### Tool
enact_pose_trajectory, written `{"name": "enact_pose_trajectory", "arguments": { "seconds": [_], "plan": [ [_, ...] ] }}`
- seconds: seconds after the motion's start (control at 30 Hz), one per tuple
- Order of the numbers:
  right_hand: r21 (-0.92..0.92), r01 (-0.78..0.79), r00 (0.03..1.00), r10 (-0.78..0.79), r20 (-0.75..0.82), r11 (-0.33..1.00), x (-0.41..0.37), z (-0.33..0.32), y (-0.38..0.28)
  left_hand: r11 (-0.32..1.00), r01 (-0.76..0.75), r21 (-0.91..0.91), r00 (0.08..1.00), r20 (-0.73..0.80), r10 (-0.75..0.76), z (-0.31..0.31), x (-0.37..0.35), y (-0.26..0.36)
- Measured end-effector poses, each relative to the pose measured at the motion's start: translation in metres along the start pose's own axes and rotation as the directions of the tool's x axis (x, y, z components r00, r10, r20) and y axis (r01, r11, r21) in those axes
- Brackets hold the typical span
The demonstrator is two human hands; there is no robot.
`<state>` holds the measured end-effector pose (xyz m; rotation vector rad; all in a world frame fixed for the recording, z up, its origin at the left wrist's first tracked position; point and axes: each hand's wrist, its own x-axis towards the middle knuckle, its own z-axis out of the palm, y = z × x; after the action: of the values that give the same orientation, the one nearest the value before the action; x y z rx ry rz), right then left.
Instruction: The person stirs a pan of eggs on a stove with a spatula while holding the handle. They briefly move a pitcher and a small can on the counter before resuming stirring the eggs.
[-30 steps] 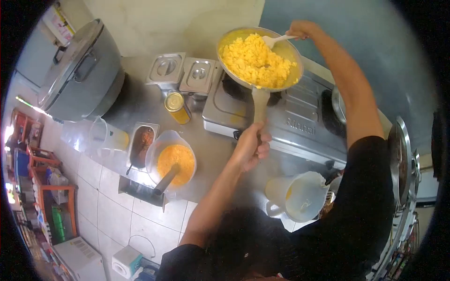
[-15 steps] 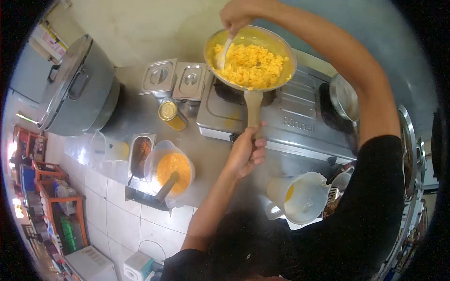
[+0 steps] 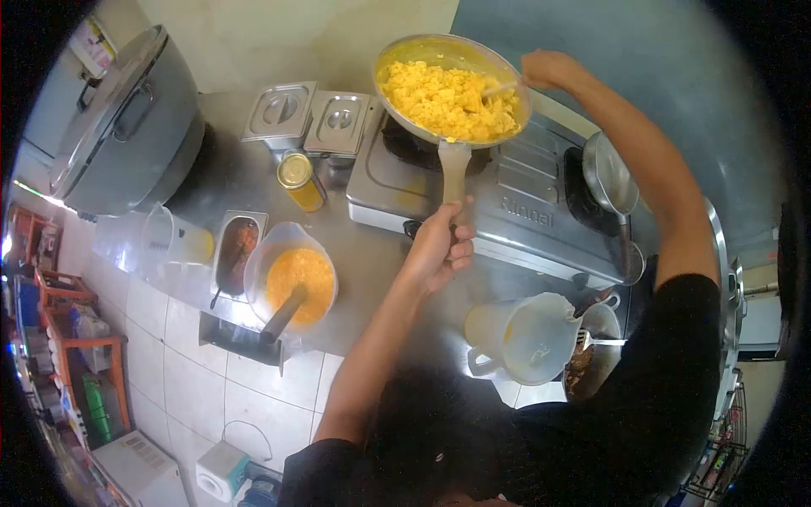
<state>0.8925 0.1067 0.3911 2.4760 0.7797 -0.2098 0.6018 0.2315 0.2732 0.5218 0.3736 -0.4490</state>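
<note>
A frying pan (image 3: 389,52) full of yellow scrambled egg (image 3: 435,93) is over the left burner of the silver Rinnai stove (image 3: 528,182). My left hand (image 3: 439,247) is closed around the end of the pan's beige handle (image 3: 454,173). At the pan's right rim, my right hand (image 3: 547,69) grips a pale spoon (image 3: 500,88), whose tip is buried in the egg.
Left of the stove stand two lidded steel containers (image 3: 279,111), a yellow can (image 3: 302,193) and a jug of orange liquid (image 3: 296,287). A large pot (image 3: 144,144) is at far left. A pale jug (image 3: 536,338) sits in front of the stove; a smaller pan (image 3: 610,177) is on its right burner.
My right hand has moved with the spoon from the pan's upper left to its right side. The egg's spread has shifted, and the whole view has moved slightly. My left hand still holds the handle.
</note>
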Motion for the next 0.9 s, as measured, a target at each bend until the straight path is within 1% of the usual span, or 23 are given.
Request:
{"name": "enact_pose_trajectory", "arguments": {
  "seconds": [0.07,0.13,0.23,0.33,0.4,0.43,0.5,0.53,0.6,0.7,0.77,0.8,0.83,0.9],
  "plan": [
    [0.178,0.076,0.991,-0.054,-0.126,0.981,0.021,0.014,-0.005,1.0,0.002,0.021,1.0,0.001,-0.002,0.001,-0.001,0.001],
    [0.294,0.146,0.978,-0.093,-0.185,0.945,0.039,0.023,-0.032,1.0,0.003,0.018,1.0,0.01,-0.003,0.002,0.0,0.001],
    [0.158,0.356,0.922,-0.318,-0.222,0.921,0.02,0.021,-0.04,0.999,-0.008,0.034,1.0,0.004,0.008,-0.001,0.001,0.0],
    [0.152,0.376,0.924,-0.381,0.005,0.914,-0.029,-0.015,-0.022,0.999,-0.018,0.034,1.0,0.007,0.018,-0.005,0.002,0.0],
    [0.037,0.114,0.989,-0.117,0.094,0.993,-0.019,-0.017,-0.016,1.0,-0.014,0.027,1.0,0.012,0.014,-0.007,0.001,0.0],
    [-0.024,-0.027,0.993,0.029,0.118,0.999,-0.011,-0.019,-0.01,1.0,-0.009,0.025,1.0,0.016,0.008,-0.007,0.002,0.0],
    [0.022,-0.009,0.995,0.012,-0.102,1.0,0.018,-0.001,-0.007,0.999,-0.002,0.033,1.0,0.017,0.001,-0.005,0.002,0.001],
    [0.043,0.004,0.977,0.005,-0.213,0.999,0.031,0.01,-0.01,0.999,-0.002,0.039,1.0,0.013,0.002,-0.004,0.001,0.002],
    [0.094,0.195,0.944,-0.161,-0.289,0.976,0.047,0.012,-0.032,0.999,-0.016,0.047,1.0,0.001,0.016,-0.001,0.0,0.004],
    [0.11,0.323,0.937,-0.3,-0.181,0.94,0.02,0.007,-0.049,0.998,-0.025,0.049,1.0,-0.014,0.026,0.0,0.002,-0.001],
    [0.133,0.384,0.923,-0.377,-0.074,0.914,-0.005,0.006,-0.03,0.999,-0.04,0.029,0.999,-0.01,0.04,-0.003,0.004,-0.002],
    [0.136,0.276,0.959,-0.282,0.031,0.952,-0.021,-0.005,-0.022,0.999,-0.041,0.024,0.999,-0.001,0.041,-0.004,0.003,-0.002],
    [0.126,0.164,0.974,-0.181,0.134,0.978,-0.032,-0.014,-0.016,0.999,-0.042,0.019,0.999,0.007,0.042,-0.005,0.002,-0.001],
    [0.004,0.074,0.994,-0.074,0.084,0.997,-0.017,-0.003,0.005,0.999,-0.045,0.019,0.999,0.016,0.045,-0.005,0.0,-0.001]
  ]
}}
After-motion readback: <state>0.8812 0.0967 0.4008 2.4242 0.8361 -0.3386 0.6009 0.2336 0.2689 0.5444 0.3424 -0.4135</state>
